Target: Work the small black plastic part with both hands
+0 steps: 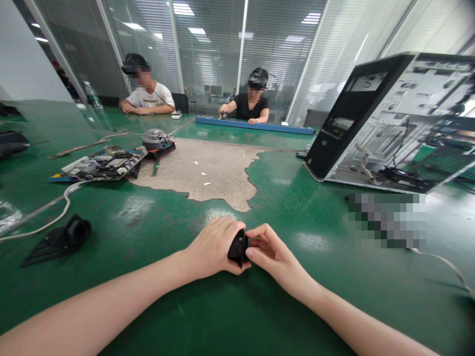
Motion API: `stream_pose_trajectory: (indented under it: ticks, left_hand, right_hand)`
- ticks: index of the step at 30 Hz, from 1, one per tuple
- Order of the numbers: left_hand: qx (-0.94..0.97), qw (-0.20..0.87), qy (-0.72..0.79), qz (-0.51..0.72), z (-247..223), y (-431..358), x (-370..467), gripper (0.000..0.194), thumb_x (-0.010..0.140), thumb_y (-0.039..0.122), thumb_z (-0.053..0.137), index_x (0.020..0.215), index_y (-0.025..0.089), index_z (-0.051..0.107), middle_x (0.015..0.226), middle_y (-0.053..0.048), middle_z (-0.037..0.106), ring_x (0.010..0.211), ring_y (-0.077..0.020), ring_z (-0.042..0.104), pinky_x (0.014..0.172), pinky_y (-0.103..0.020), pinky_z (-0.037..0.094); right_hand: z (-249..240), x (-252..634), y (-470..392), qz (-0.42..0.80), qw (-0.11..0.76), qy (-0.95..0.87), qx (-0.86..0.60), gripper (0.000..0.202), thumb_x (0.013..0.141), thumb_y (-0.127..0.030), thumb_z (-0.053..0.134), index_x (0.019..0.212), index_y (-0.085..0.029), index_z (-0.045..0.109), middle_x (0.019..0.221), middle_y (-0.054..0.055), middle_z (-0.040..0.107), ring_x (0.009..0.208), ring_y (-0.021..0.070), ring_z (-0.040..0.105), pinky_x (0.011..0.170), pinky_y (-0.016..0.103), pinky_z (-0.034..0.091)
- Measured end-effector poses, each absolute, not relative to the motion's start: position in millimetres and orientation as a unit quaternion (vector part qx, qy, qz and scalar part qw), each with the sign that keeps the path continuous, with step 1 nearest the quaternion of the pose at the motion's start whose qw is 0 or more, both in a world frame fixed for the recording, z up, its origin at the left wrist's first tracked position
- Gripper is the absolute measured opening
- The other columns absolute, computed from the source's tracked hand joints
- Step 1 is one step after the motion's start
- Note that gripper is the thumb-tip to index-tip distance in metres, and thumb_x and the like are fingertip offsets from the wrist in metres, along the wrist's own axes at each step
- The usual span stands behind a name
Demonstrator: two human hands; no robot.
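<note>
Close in front of me, my left hand (pixel 217 245) is wrapped round a small black plastic part (pixel 239 248) with a flat, flange-like plate on its right side. I cannot tell exactly what the part is. From the right, my right hand (pixel 272 254) pinches the part's other end between thumb and fingers. The fingertips of both hands and the back of the part are partly hidden. On the table to the left lies a black plastic piece (pixel 61 240) with a round, tube-like opening.
An open computer case (pixel 356 123) stands on the right. A circuit board (pixel 107 163) and a cooling fan with heatsink (pixel 158 141) lie at left. A pale cable (pixel 67 200) crosses the green table (pixel 297 296). Two people (pixel 150 96) sit opposite, one with a blue bar (pixel 256 125).
</note>
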State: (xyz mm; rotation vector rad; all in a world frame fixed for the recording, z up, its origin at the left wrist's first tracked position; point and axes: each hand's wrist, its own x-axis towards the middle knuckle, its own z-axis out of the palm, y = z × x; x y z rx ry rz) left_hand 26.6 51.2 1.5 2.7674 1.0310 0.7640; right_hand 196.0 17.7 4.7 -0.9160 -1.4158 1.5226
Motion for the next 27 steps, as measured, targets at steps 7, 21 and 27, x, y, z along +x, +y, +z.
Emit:
stream_pose_trajectory:
  ticks: [7,21,27]
  left_hand:
    - [0.907,0.047,0.338,0.245,2.8,50.5,25.8,0.047,0.060,0.036,0.061,0.099,0.017,0.042,0.088,-0.004,0.055,0.080,-0.0228,0.051,0.070,-0.034,0.036]
    - [0.909,0.044,0.335,0.245,2.0,51.6,26.4,0.047,0.060,0.037,0.062,0.097,0.017,0.042,0.087,-0.004,0.055,0.080,-0.0225,0.051,0.070,-0.034,0.036]
    - [0.909,0.042,0.340,0.239,2.4,50.1,26.0,0.049,0.059,0.036,0.062,0.099,0.016,0.042,0.088,-0.004,0.055,0.079,-0.0223,0.051,0.070,-0.033,0.036]
  right_hand:
    - [5.6,195.6,19.2,0.607,0.396,-0.575,-0.381,0.029,0.072,-0.032,0.062,0.093,-0.021,0.046,0.092,0.002,0.055,0.091,0.0166,0.055,0.084,0.035,0.044]
    - [5.7,195.0,18.5,0.600,0.418,-0.568,-0.377,0.026,0.074,-0.032,0.060,0.093,-0.021,0.046,0.092,0.002,0.053,0.089,0.0147,0.054,0.081,0.031,0.045]
    - [6.0,196.1,18.5,0.608,0.396,-0.582,-0.367,0.029,0.071,-0.025,0.064,0.091,-0.021,0.044,0.091,0.001,0.054,0.090,0.0151,0.055,0.087,0.034,0.042]
